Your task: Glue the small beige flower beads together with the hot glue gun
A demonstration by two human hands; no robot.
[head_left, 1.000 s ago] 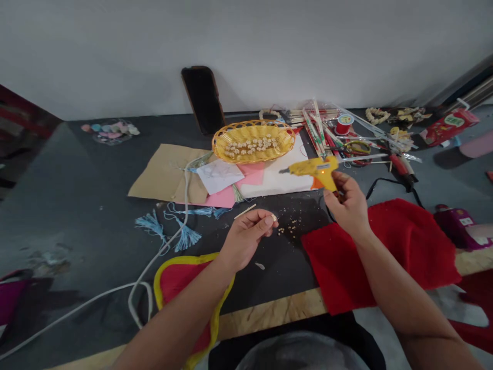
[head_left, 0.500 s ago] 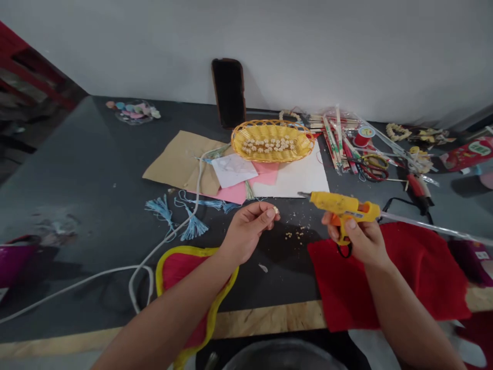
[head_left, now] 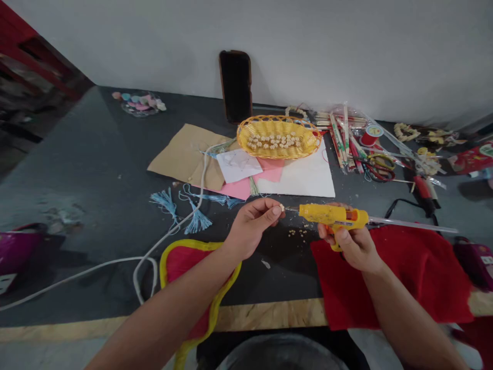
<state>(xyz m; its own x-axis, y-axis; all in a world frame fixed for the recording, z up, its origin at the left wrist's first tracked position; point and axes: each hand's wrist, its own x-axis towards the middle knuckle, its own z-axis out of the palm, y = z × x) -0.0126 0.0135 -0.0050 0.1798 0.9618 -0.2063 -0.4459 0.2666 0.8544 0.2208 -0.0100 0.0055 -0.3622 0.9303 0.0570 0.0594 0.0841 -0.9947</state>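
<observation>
Between the thumb and fingers of my left hand (head_left: 252,223) is a tiny cream flower-like piece (head_left: 282,207). My right hand (head_left: 352,244) grips a yellow hot glue gun (head_left: 335,216), its nozzle pointing left and at or very near the small piece. A clear glue stick (head_left: 412,224) sticks out of the gun's back end. On the dark table below the nozzle lie several cream crumbs (head_left: 298,234). Beyond my hands, a yellow woven basket (head_left: 279,123) holds many similar small cream pieces.
Brown paper (head_left: 181,159), a white sheet (head_left: 308,177) and blue tassels (head_left: 198,221) lie behind and left. A white cord (head_left: 173,234) crosses the left side. Red cloth (head_left: 408,277) lies under my right forearm. Scissors (head_left: 381,167) and packaged sticks (head_left: 339,139) are at right; a phone (head_left: 235,87) leans on the wall.
The glue gun has moved left and slightly down, bringing its nozzle to the small piece in my left hand. My left hand stays nearly in place; the view has shifted slightly.
</observation>
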